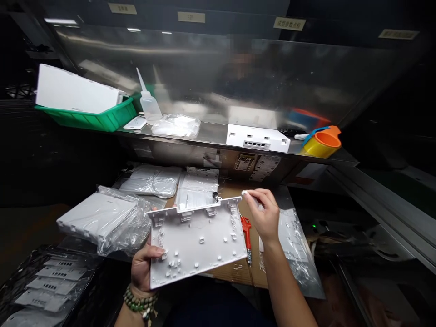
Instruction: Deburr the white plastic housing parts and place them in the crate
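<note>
My left hand (145, 261) grips a white plastic housing panel (200, 240) at its lower left edge, with the thumb over the inner face. The panel is tilted toward me and shows small clips and posts. Close to its upper right corner, my right hand (264, 213) pinches a small white piece (244, 193) between thumb and fingers. Its exact kind is too small to make out. A red-handled tool (245, 231) lies on the cardboard (238, 272) behind the panel, partly hidden by it.
Bagged white housings (98, 215) lie at the left, and more plastic-wrapped parts (153, 179) behind. The shelf holds a green basket (91, 120), a squeeze bottle (150, 106), a white housing (257, 137) and a yellow-orange cup (323, 143). Stacked panels (51, 284) sit lower left.
</note>
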`<state>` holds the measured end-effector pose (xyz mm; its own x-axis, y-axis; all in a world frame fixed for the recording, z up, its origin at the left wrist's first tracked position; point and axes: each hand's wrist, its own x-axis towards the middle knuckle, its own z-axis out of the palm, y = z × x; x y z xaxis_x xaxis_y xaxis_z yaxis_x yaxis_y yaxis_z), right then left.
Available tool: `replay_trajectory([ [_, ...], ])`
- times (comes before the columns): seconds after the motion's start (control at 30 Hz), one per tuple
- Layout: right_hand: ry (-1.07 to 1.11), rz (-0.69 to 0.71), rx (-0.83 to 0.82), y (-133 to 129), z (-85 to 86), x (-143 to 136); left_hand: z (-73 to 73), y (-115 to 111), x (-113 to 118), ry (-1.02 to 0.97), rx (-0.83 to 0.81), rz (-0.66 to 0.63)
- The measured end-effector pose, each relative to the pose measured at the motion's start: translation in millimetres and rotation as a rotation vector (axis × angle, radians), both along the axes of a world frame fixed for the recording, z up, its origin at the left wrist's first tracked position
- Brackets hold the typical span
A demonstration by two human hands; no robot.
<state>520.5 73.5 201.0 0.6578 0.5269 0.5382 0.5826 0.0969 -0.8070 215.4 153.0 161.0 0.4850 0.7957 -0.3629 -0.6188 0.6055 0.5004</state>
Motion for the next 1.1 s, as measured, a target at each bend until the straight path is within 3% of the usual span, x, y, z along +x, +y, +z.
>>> replay_trajectory([
  [0.1, -0.029, -0.016, 0.062, -5.6, 4.1, -13.9, 25.2, -13.8, 25.2, 0.076, 0.082, -0.059],
  [0.23, -0.104, 0.189, 0.035, -12.9, 16.0, -52.8, 39.9, -27.4, 54.2, 0.210, 0.234, -0.194],
  [0.4, -0.126, 0.283, 0.019, -14.2, 11.7, -78.1, 30.9, -39.1, 74.0, 0.235, 0.382, -0.277],
  [0.53, -0.067, 0.222, 0.009, -16.6, 6.5, -75.5, 24.6, -43.4, 79.3, 0.275, 0.468, -0.251],
  [0.7, -0.101, 0.243, 0.006, -17.8, -2.6, -68.5, 22.0, -44.1, 80.5, 0.309, 0.515, -0.243],
  [0.8, -0.040, 0.154, -0.117, -4.8, -40.1, -48.7, 20.5, -43.3, 76.9, 0.325, 0.460, -0.264],
  [0.87, 0.033, 0.089, -0.321, 9.3, -80.4, -31.9, 20.8, -43.3, 73.0, 0.349, 0.407, -0.283],
  [1.0, 0.072, 0.090, -0.561, 33.9, -163.4, -13.3, 25.8, -45.0, 63.8, 0.346, 0.294, -0.258],
  [1.1, 0.056, 0.108, -0.673, 37.2, -201.0, -13.1, 28.6, -44.4, 53.5, 0.293, 0.197, -0.212],
])
